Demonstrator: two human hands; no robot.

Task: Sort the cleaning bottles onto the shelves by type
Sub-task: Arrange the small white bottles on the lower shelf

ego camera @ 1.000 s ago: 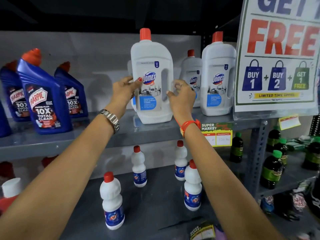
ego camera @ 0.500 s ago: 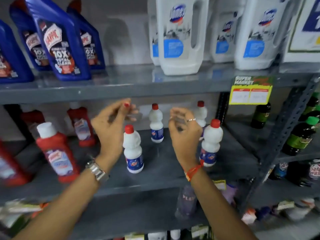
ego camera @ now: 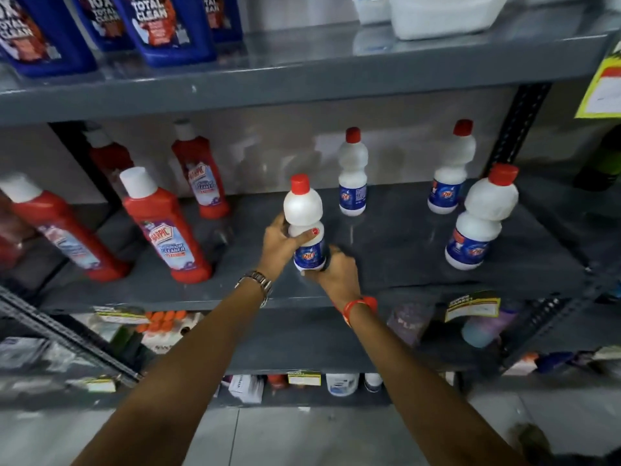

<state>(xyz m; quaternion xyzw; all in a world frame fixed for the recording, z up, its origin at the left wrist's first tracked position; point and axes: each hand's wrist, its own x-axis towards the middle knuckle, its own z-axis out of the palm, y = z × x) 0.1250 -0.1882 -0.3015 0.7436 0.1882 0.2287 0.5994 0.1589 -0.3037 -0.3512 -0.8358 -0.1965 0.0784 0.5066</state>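
Observation:
A small white bottle with a red cap (ego camera: pixel 303 210) stands upright at the front of the grey middle shelf (ego camera: pixel 386 250). My left hand (ego camera: pixel 280 245) wraps its waist, thumb across the front. My right hand (ego camera: pixel 336 269) cups its base from the right. Three more white red-capped bottles stand on the same shelf: one behind (ego camera: pixel 352 173), one at the back right (ego camera: pixel 448 168), one at the front right (ego camera: pixel 480 220). Red Harpic bottles (ego camera: pixel 168 227) lean on the left half of the shelf.
Blue Harpic bottles (ego camera: pixel 164 28) and large white jugs (ego camera: pixel 437 15) stand on the upper shelf. A yellow price tag (ego camera: pixel 601 82) hangs at the right. Lower shelves hold mixed packets and bottles. A dark slotted upright (ego camera: pixel 514 129) bounds the bay on the right.
My view dropped from the upper shelf to the middle one. Both hands left the large white jug, came down and closed on the small white bottle.

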